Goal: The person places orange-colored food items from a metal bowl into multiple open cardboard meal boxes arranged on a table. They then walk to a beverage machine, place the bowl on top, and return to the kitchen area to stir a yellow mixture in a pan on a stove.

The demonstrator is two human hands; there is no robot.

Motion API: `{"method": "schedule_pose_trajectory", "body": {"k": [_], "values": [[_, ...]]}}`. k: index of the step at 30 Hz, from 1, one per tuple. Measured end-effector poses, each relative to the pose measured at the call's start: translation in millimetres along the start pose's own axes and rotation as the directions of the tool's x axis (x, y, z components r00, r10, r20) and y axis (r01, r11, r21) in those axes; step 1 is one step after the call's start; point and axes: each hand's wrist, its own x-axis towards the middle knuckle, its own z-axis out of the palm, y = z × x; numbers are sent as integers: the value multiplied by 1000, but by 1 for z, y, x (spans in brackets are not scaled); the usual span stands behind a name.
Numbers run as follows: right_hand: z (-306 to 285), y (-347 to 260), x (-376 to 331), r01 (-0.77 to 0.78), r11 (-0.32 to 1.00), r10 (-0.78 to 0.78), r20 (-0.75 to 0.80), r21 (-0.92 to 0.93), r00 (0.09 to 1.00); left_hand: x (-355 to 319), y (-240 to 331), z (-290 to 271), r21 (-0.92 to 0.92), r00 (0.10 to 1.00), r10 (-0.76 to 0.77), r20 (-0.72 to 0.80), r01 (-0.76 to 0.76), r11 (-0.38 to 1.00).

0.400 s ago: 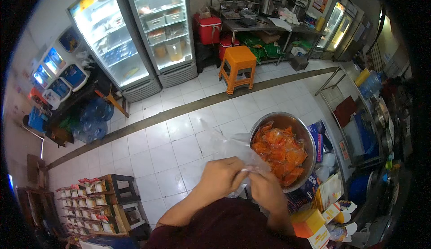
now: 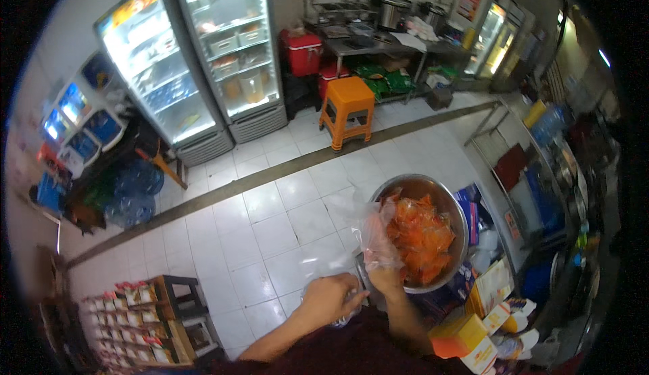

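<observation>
A thin clear plastic glove or bag [image 2: 373,216] covers my right hand [image 2: 380,250], which points away from me beside the steel bowl's left rim. Its fingers look stretched out inside the plastic, though they are blurred. Lower and to the left, my left hand [image 2: 331,298] is apart from it, fingers loosely bent and thumb spread away, with nothing visible in its grasp. Some clear plastic [image 2: 348,317] shows beneath the left hand. The large steel bowl [image 2: 462,240] holds many small clear packets of orange-red food [image 2: 422,236].
Right of the bowl lie cartons [image 2: 466,334] and packaging, beside a metal rack [image 2: 503,132]. An orange stool [image 2: 348,105] stands ahead on white tiles. Two lit glass-door fridges [image 2: 226,57] are far left; filled packs [image 2: 125,321] line a wooden bench [image 2: 172,321] near left.
My hands have separated: both were pinching the clear plastic together. Now it covers my right hand, which has moved forward beside the bowl. My left hand has dropped slightly lower.
</observation>
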Motion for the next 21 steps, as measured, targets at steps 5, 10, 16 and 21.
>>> {"method": "schedule_pose_trajectory", "body": {"k": [5,10,16,21], "values": [[-2,15,-22,-103,982,88,98,157,991,25,-22,41,-68,957,-26,-290,7,998],[5,27,-29,-268,657,275,107,704,956,38,-22,49,-140,948,64,-311,-113,984],[-3,41,-40,-322,359,461,134,876,877,37,-18,53,-182,982,67,-174,-99,978],[5,52,-44,-272,464,495,8,843,869,46,-20,65,-225,933,88,-348,-175,959]]}}
